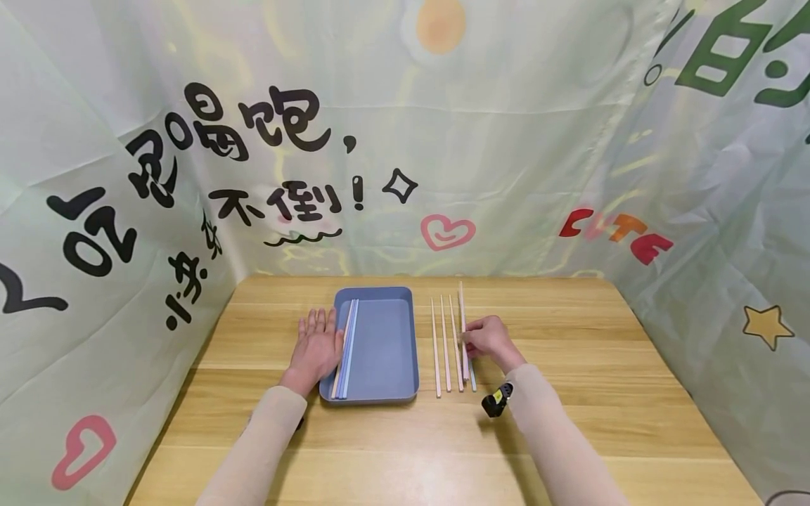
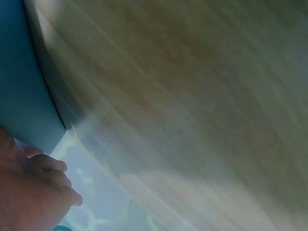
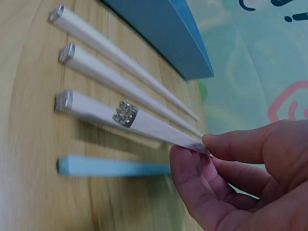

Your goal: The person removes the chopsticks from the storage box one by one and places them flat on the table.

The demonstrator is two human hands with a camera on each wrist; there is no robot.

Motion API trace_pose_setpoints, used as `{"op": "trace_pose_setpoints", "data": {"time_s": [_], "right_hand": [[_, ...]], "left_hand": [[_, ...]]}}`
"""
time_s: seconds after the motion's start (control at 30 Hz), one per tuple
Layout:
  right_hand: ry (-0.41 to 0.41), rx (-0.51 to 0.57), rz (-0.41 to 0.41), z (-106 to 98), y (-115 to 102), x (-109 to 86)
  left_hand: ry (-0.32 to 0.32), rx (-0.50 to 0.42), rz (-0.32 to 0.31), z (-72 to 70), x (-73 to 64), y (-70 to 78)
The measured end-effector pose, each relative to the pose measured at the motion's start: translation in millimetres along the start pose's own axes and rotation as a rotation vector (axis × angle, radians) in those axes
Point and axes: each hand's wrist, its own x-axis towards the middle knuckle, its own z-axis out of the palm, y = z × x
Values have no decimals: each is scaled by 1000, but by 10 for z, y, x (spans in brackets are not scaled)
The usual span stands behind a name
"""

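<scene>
The head view looks forward and down from above, across the counter (image 1: 633, 407) to the printed cloth (image 1: 506, 161). The left wrist view, tilted, sits close by the left hand (image 1: 314, 351), facing the counter beside the tray (image 1: 386, 344). The right wrist view faces the right hand (image 1: 490, 337) and chopsticks (image 3: 113, 54) up close. All three share tray and cloth.

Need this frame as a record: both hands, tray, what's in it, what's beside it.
left hand: fingers straight, at left edge of tray
right hand: pinches decorated pale chopstick
tray: blue-grey, on wooden table
in tray: chopsticks lengthwise, left side
right of tray: loose pale chopsticks, light-blue chopstick
</scene>
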Motion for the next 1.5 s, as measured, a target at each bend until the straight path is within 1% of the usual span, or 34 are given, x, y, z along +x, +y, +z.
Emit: {"op": "trace_pose_setpoints", "data": {"time_s": [0.23, 0.33, 0.5, 0.7, 0.87, 1.17, 1.3, 1.5], "right_hand": [[15, -23, 12, -115, 69, -14], [36, -41, 13, -158, 116, -7], [66, -83, 0, -201, 180, 0], [86, -120, -26, -200, 199, -12], [103, -183, -44, -193, 203, -20], [140, -202, -34, -177, 216, -20], [155, -211, -45, -171, 226, -31], [178, -221, -42, -164, 214, -40]], "left_hand": [[13, 3, 4, -2, -12, -2], [22, -1, 7, -12, -18, 3], [19, 4, 5, -9, -18, 0], [25, 6, 6, -1, -18, -3], [6, 11, 1, 4, -12, -7], [2, -9, -3, -12, -9, 0], [-3, -4, -1, -11, -2, 3], [6, -4, 3, -7, 0, 1]]}}
